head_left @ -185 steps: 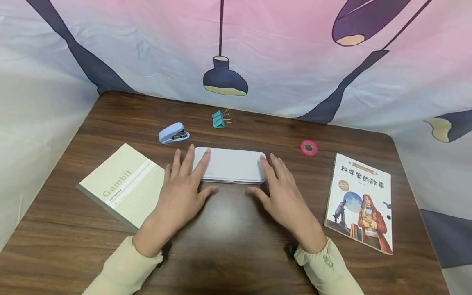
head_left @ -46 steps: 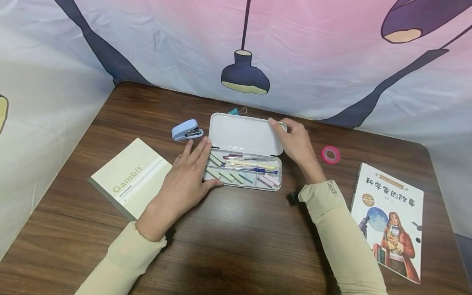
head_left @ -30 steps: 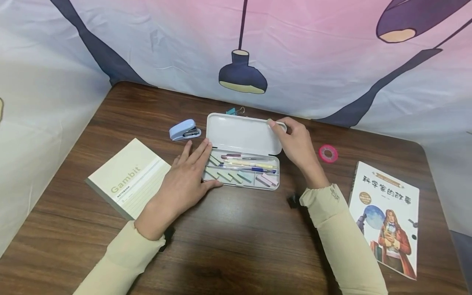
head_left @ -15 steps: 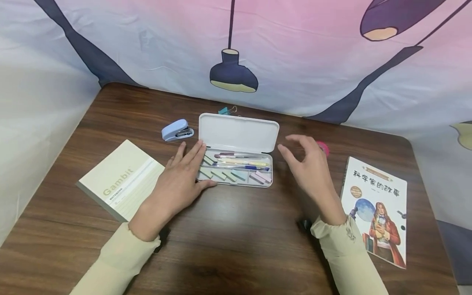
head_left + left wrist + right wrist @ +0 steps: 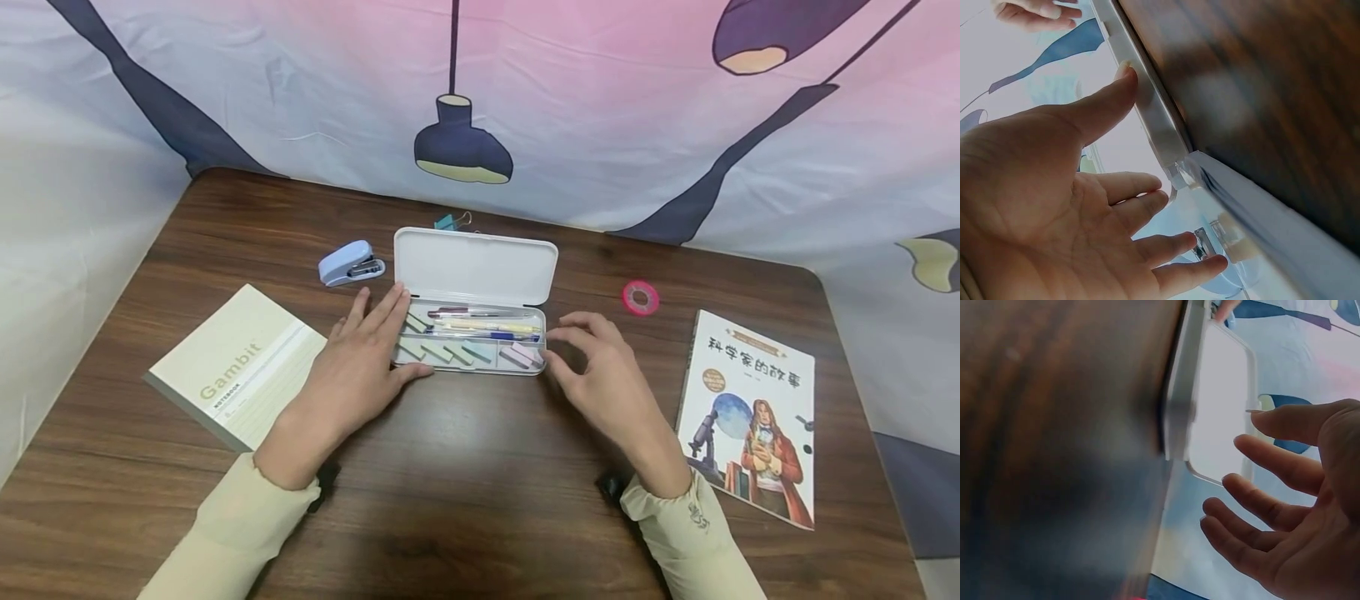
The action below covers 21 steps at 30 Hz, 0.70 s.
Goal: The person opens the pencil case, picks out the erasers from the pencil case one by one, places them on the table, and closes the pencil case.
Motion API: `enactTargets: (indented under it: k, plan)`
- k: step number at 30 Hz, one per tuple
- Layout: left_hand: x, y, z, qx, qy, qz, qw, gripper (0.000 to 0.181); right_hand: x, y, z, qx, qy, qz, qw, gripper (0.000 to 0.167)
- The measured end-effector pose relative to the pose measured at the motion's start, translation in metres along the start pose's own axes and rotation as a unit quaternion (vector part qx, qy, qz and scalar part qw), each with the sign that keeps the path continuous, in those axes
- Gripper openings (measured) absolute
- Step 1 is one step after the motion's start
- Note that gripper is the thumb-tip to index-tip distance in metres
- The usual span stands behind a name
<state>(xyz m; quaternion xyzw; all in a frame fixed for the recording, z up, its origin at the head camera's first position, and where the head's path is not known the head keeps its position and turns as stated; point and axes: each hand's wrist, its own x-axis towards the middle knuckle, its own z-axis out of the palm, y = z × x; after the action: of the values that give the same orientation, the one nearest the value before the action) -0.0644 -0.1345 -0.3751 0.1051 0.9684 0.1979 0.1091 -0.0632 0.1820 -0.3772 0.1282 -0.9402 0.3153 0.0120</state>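
A white pencil case (image 5: 476, 268) lies with its lid raised on the brown table. Inside it are several pens (image 5: 487, 326) in the rear compartment, and several small green and pink blocks (image 5: 457, 353) mostly in front. The left hand (image 5: 341, 375) rests at the case's left end, fingers straight and thumb by the front edge; the left wrist view shows this hand (image 5: 1079, 206) beside the case wall. At the right end, the right hand (image 5: 611, 387) has its fingertips by the rim, fingers loosely bent with nothing between them; the right wrist view shows the hand (image 5: 1297, 500) with fingers apart.
A blue stapler (image 5: 351, 263) and a teal binder clip (image 5: 448, 222) stand behind, the clip partly hidden by the lid. A Gambit notebook (image 5: 240, 367) lies left. On the right are a pink tape roll (image 5: 641, 297) and an illustrated book (image 5: 750, 417).
The case, closed in the earliest frame, has its lid raised. The right hand has let go of the lid and come down to the case's right end. The left hand stays at the left end.
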Motion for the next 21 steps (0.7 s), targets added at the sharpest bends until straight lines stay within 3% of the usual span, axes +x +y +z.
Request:
enactTargets:
  k: [21]
  plan:
    - [-0.0003,-0.002,0.0034,-0.002,0.011,0.004,0.9999,0.098,0.0009,-0.0013,0.0101,-0.047,-0.051,-0.002,0.9976,0.026]
